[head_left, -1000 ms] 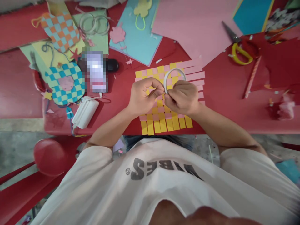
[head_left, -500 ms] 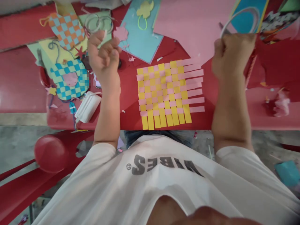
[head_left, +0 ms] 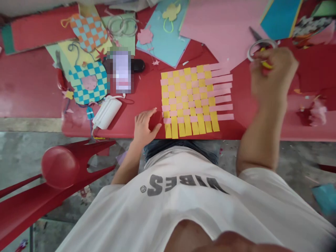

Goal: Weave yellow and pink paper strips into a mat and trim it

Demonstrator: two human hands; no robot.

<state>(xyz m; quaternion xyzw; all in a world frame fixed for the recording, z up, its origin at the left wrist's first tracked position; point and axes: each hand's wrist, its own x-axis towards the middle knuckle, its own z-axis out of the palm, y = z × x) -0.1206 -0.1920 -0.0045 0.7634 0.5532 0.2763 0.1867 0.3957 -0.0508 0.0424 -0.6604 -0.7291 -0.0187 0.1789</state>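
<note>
A woven paper mat (head_left: 187, 101) of yellow and pink strips lies on the red table, with loose pink ends to its right. My left hand (head_left: 145, 126) rests open at the table's front edge, left of the mat, thumb and fingers apart, holding nothing. At the upper right, my right hand (head_left: 275, 75) is slightly blurred, its fingers curled at the lower rim of a white roll of tape (head_left: 250, 47). Under the roll lie scissors (head_left: 254, 34); their yellow handle shows between thumb and fingers, partly hidden.
Pink paper (head_left: 210, 26) and light blue card (head_left: 164, 38) lie behind the mat. On the left are a phone (head_left: 123, 71), a white power bank (head_left: 107, 112), a blue checkered woven piece (head_left: 89, 94) and an orange one (head_left: 90, 33). A red chair (head_left: 60, 167) stands below left.
My left hand has come down from near the rings to the table edge and opened. My right hand has brought the tape roll lower, over the scissors. The whole view has shifted slightly.
</note>
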